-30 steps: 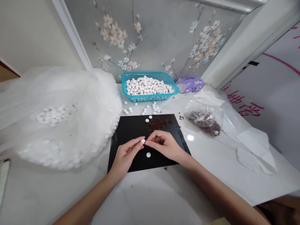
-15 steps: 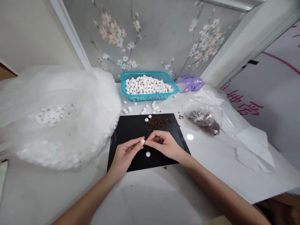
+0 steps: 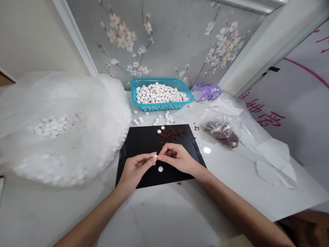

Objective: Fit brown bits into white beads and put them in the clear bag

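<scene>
My left hand point(image 3: 134, 169) pinches a small white ball point(image 3: 155, 156) between thumb and fingertips, above the black mat point(image 3: 133, 137). Against the ball's right side, the thumb and forefinger of my right hand point(image 3: 181, 160) are pressed together; whatever they pinch is too small to make out. Another white ball point(image 3: 160, 169) lies on the mat just below my fingers. Beyond my right hand is a pile of dark brown bits point(image 3: 171, 135), with two white balls point(image 3: 159, 131) at its left edge.
A blue basket point(image 3: 162, 107) full of white balls stands at the back, loose balls point(image 3: 167, 118) in front of it. At left bulges a big translucent bag point(image 3: 97, 103) of white balls. Right lie a clear bag point(image 3: 223, 128) of brown bits, a purple packet point(image 3: 207, 92) and white paper point(image 3: 273, 151).
The whole view has shifted slightly. Both hands stay together at the same ball, which seems turned a little between the fingertips. The other things lie as before.
</scene>
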{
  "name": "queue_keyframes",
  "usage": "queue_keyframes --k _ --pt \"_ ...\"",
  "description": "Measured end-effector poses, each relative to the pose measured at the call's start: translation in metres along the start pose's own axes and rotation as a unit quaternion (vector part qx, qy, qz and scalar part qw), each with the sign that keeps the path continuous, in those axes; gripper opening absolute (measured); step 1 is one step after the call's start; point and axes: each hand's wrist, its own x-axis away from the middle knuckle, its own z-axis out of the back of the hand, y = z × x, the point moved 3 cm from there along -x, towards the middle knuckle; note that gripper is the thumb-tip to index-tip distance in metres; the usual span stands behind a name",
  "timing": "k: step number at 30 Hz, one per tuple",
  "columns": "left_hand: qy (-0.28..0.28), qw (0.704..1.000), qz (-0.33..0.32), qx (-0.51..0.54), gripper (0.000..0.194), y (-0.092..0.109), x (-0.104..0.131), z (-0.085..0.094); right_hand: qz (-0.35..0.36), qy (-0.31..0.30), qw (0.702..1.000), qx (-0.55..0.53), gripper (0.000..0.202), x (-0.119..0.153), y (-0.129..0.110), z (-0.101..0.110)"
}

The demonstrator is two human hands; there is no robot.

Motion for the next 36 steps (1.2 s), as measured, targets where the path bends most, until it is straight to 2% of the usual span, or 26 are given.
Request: queue_keyframes --k 2,4,7,9,11,14,19,25,29,32,36 --pt "0.003 1.000 0.006 0.003 0.029 0.000 0.000 -0.001 0.007 0.014 1.000 0.006 0.028 0.000 -0.001 -0.001" --pt "0.013 1.000 0.007 0.013 0.027 0.000 0.000 -0.001 0.027 0.058 0.998 0.021 0.025 0.002 -0.003 -0.002" --pt "0.026 0.999 -0.004 0.022 0.020 -0.001 0.000 -0.001 0.094 0.137 0.983 0.081 0.017 0.007 -0.010 -0.006" --pt "0.022 0.999 -0.017 0.016 0.019 -0.001 0.000 -0.001 0.145 0.153 0.970 0.124 0.010 0.012 -0.014 -0.010" --pt "0.014 0.999 -0.028 0.012 0.022 -0.001 -0.001 0.000 0.183 0.146 0.961 0.148 0.008 0.016 -0.016 -0.014" --pt "0.007 0.999 -0.028 0.014 0.025 -0.001 -0.001 0.000 0.202 0.136 0.956 0.161 0.009 0.018 -0.015 -0.017" --pt "0.013 1.000 -0.027 -0.002 0.024 0.000 -0.001 0.000 0.206 0.161 0.948 0.180 0.009 0.018 -0.011 -0.018" --pt "-0.005 0.999 -0.031 -0.017 0.022 0.001 -0.002 0.001 0.255 0.180 0.929 0.198 0.012 0.020 -0.007 -0.023" --pt "-0.018 0.997 -0.057 -0.055 0.021 0.004 -0.001 -0.002 0.251 0.115 0.913 0.301 0.013 0.017 -0.012 -0.016" --pt "-0.009 0.987 -0.097 -0.125 0.022 0.006 0.003 -0.005 0.238 0.067 0.895 0.371 0.014 0.012 -0.020 -0.005" --pt "0.013 0.964 -0.134 -0.231 0.025 0.007 0.008 -0.006 0.183 0.077 0.905 0.376 0.017 -0.002 -0.024 0.010"
